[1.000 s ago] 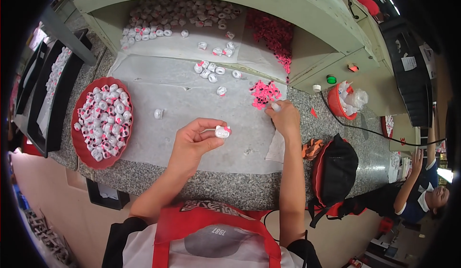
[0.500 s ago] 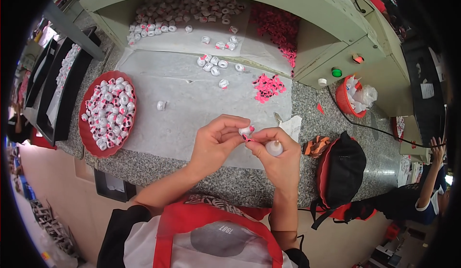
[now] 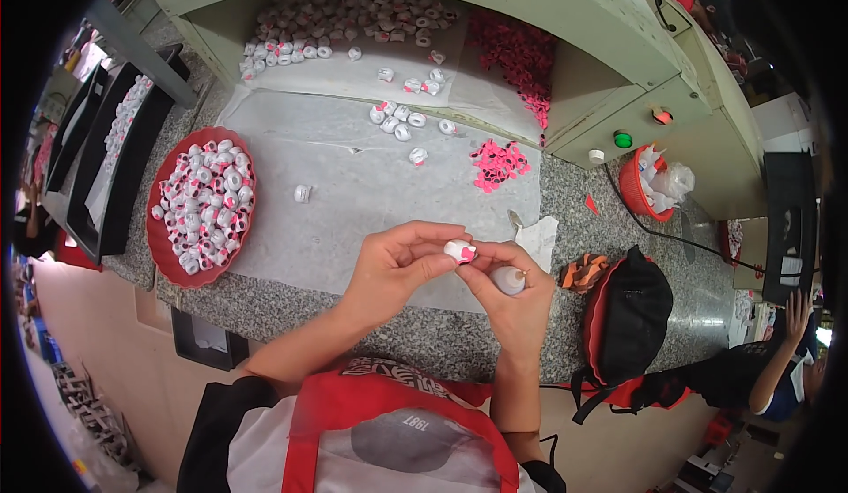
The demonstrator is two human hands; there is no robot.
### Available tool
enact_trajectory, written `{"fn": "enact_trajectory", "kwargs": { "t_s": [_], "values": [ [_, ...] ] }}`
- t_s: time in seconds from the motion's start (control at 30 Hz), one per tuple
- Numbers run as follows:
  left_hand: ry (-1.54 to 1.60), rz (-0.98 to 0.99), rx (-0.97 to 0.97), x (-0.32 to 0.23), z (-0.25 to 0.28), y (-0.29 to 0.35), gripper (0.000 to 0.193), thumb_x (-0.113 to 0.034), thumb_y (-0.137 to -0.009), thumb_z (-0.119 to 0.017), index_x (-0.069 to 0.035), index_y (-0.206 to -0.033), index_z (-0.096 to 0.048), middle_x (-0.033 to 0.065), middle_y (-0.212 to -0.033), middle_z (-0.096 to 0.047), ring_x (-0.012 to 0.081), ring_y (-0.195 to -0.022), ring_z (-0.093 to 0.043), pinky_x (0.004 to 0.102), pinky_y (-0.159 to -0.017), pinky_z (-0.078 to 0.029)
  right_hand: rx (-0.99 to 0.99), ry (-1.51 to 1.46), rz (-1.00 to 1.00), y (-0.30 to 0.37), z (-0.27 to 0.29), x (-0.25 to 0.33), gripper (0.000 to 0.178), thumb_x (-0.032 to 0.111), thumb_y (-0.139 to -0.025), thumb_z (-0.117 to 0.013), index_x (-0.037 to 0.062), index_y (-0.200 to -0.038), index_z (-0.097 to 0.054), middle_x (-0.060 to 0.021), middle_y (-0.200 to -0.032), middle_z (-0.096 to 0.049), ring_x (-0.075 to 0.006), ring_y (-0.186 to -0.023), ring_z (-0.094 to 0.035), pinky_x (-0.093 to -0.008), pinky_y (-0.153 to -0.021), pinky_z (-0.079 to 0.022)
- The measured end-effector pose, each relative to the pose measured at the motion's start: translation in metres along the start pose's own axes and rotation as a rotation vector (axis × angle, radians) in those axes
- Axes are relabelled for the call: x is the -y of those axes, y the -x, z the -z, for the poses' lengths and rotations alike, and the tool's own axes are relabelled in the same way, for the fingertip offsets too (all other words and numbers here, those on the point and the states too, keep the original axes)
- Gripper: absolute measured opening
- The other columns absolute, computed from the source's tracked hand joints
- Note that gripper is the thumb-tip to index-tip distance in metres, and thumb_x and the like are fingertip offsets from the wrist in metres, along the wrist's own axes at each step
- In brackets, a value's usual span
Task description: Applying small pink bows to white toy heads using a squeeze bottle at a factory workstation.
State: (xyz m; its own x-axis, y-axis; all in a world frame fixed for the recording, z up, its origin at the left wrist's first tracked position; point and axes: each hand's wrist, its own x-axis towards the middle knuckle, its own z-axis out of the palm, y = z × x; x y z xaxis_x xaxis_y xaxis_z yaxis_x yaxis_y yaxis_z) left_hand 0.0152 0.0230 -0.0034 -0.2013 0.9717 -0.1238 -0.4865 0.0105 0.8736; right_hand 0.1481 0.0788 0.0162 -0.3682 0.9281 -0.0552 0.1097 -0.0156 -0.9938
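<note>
Brimming red bowl of white-and-pink pieces

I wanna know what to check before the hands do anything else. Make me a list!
1. White piece held: ok, the left hand pinches it.
2. Pink part on that piece stuck fast: cannot tell.
3. Bottle held: ok, it is tucked in the right hand.
4. Pink bits in sight: ok, in a loose patch on the sheet.
5. Sheet cleared: not ok, a lone piece and others lie there too.
6. Bowl upright: ok, and heaped with pieces.
</note>
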Motion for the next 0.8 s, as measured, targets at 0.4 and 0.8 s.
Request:
{"fn": "enact_trajectory", "kwargs": {
  "t_s": [0.4, 0.8],
  "values": [
    [0.021, 0.033, -0.146, 0.038, -0.001, -0.007, 0.022, -0.003, -0.081, -0.054, 0.002, -0.103, -0.054, 0.0104, -0.086, -0.061, 0.0146, -0.084, -0.059, 0.0242, -0.071, -0.048, 0.007, 0.043, 0.178, -0.015, 0.010, -0.044, 0.020, -0.003, -0.065, -0.068, 0.0014, -0.083, -0.060, -0.0030, -0.078, -0.057, -0.0078, -0.067, -0.053, -0.0205, -0.056, -0.042],
    [-0.134, -0.076, 0.028, 0.005, 0.016, 0.039, 0.022, 0.009, -0.076, -0.054, 0.008, -0.098, -0.051, 0.0159, -0.089, -0.060, 0.0214, -0.082, -0.061, 0.0275, -0.070, -0.052, 0.277, -0.394, 0.097, 0.016, -0.009, -0.034, 0.011, -0.006, -0.072, -0.061, -0.0026, -0.082, -0.060, -0.0095, -0.080, -0.057, -0.0106, -0.060, -0.054, -0.0200, -0.050, -0.043]
  ]
}}
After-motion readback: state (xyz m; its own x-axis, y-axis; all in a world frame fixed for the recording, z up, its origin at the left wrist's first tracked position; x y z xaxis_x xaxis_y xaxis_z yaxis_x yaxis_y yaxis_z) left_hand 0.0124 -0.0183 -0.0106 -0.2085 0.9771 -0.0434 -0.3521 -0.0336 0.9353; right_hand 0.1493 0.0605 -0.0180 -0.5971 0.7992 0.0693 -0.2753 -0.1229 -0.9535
